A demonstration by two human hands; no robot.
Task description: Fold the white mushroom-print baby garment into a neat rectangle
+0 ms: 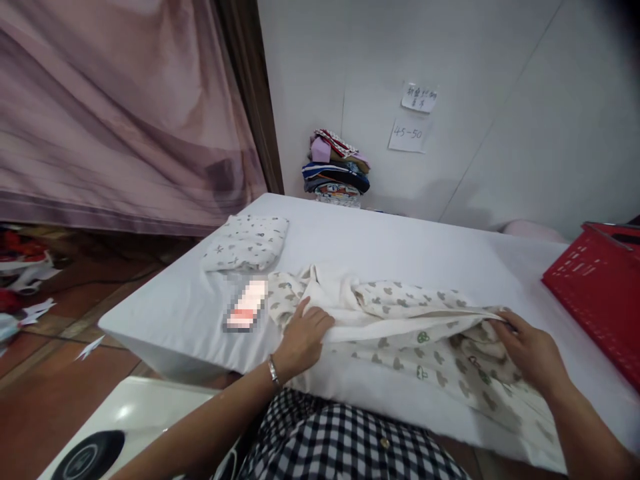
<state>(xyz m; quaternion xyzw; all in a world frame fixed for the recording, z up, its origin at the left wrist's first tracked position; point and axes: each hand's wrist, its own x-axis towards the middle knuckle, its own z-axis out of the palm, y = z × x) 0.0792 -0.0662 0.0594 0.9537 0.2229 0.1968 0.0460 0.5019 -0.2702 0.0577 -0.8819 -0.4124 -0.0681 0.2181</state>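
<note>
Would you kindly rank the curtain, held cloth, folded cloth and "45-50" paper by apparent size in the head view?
Largest to smallest:
Curtain
Held cloth
Folded cloth
"45-50" paper

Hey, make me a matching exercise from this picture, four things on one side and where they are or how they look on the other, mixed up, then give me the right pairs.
Things:
1. left hand
2. right hand
3. folded cloth
4. basket

Places, colours, states:
A. red
B. lying toward the left end of the white table
C. has a bracelet at its wrist
D. holding the edge of the mushroom-print cloth

Right pairs: 1-C, 2-D, 3-B, 4-A
</note>
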